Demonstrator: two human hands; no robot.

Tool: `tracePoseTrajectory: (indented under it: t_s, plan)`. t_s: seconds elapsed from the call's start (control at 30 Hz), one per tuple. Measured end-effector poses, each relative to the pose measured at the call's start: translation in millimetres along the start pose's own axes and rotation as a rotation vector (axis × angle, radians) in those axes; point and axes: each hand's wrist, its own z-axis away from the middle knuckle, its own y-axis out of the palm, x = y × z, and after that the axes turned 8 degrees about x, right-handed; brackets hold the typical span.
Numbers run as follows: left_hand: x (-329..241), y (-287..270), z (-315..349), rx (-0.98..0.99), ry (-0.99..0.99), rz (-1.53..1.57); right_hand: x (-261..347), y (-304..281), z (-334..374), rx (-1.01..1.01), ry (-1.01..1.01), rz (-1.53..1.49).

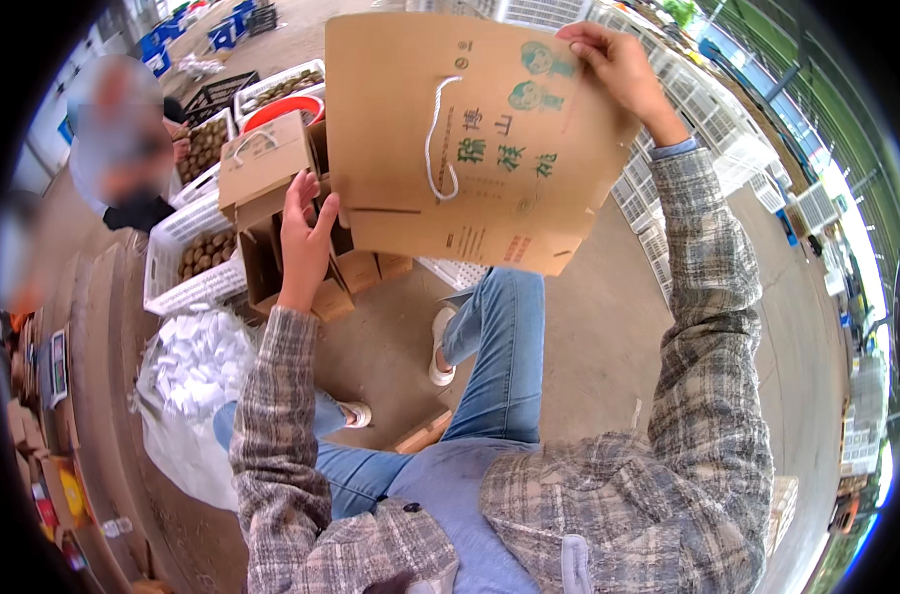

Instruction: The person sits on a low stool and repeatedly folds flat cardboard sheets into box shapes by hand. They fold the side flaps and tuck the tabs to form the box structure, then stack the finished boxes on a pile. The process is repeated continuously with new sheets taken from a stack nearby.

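A brown cardboard carton (390, 119), folded flat, is held up in front of me. It has green printing and a white rope handle (432, 139) looped on its face. My right hand (618, 74) grips its upper right corner, thumb on the printed side and the other fingers partly hidden. Beside the carton's lower left edge is my left hand (308, 238), its fingers stretched and apart; whether it touches the edge I cannot tell. Just behind that hand stand open cardboard boxes (262, 259) and a carton with a rope handle (264, 158).
White crates (163, 289) of brown kiwifruit (206, 252) stand at left, near a red basin (284, 109). A bag of white foam pieces (197, 361) lies by my left leg. One person (123, 148) sits at far left. Stacked white crates (707, 109) line the right.
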Motion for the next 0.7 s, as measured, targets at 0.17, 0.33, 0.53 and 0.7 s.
tracePoseTrajectory:
  t_s: [0.17,0.33,0.53,0.7]
  plan:
    - [-14.7,-26.8,37.6,-0.113,-0.011,-0.531,30.2,90.5,-14.1,0.073,0.049,-0.132]
    - [9.1,-64.0,74.9,-0.304,-0.234,0.021,51.3,161.0,-22.1,0.166,-0.059,-0.291]
    - [96.5,-114.0,134.6,-0.286,-0.426,0.303,36.2,177.5,7.4,0.210,0.063,-0.295]
    - [129.5,-87.8,191.3,-0.432,-0.569,0.460,86.9,181.7,99.6,0.551,0.379,-0.911]
